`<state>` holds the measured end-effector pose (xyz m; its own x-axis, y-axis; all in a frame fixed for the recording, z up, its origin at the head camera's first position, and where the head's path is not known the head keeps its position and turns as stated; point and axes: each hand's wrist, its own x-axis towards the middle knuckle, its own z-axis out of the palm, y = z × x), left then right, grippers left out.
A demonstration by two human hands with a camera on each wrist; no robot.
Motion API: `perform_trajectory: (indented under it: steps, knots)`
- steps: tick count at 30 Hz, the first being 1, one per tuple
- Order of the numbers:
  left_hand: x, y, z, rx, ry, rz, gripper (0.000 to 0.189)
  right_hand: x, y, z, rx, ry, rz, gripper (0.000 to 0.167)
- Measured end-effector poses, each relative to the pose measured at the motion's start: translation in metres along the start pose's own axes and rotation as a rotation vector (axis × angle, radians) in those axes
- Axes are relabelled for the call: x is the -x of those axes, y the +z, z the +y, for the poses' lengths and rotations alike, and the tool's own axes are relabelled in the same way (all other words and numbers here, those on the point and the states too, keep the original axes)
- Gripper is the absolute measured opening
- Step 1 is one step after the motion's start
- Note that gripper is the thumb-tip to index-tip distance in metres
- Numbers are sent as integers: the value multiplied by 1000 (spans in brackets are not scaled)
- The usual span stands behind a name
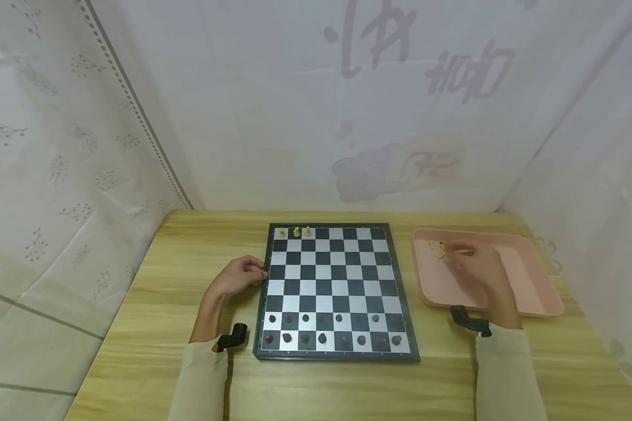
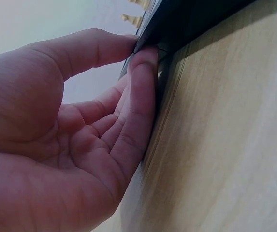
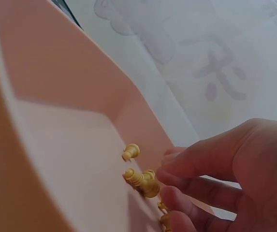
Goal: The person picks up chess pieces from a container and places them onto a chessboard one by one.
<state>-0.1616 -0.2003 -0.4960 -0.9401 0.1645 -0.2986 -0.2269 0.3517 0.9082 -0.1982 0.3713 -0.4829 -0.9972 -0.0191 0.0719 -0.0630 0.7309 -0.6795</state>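
A black-and-white chessboard (image 1: 323, 272) lies on the table. My left hand (image 1: 240, 275) pinches its left edge, the thumb on top and the fingertips against the side and underside in the left wrist view. Three yellow chess pieces (image 1: 296, 233) stand at the far left of the board, and dark chess pieces (image 1: 322, 338) fill most of the two near rows. Inside the pink tray (image 1: 537, 275), my right hand (image 1: 476, 263) reaches down with loosely bent fingers. Its fingertips are right beside a yellow chess piece (image 3: 145, 184) lying on its side, close to several others.
The tray stands to the right of the board on the wooden table (image 1: 347, 392). A smaller yellow pawn (image 3: 132, 151) lies near the tray's wall. Patterned white fabric (image 1: 274, 117) hangs behind the table and at both sides. Each wrist carries a black mount (image 1: 234, 337).
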Motion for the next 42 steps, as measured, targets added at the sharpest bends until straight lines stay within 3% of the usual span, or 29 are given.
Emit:
perform_trajectory:
  steps: [11, 20, 31, 42]
  knots:
    - [-3, 1, -1, -3, 5, -2, 31, 0, 4, 2, 118, -10, 48, 29]
    - [-4, 1, 2, -3, 7, -6, 30, -1, 4, 9, 193, -68, 86, 29]
    - [0, 0, 0, 13, 0, -1, 28, -5, 8, 11, 202, -65, 118, 36]
    - [0, 0, 0, 5, -2, 10, 27, -4, 7, 15, 241, -38, 55, 37]
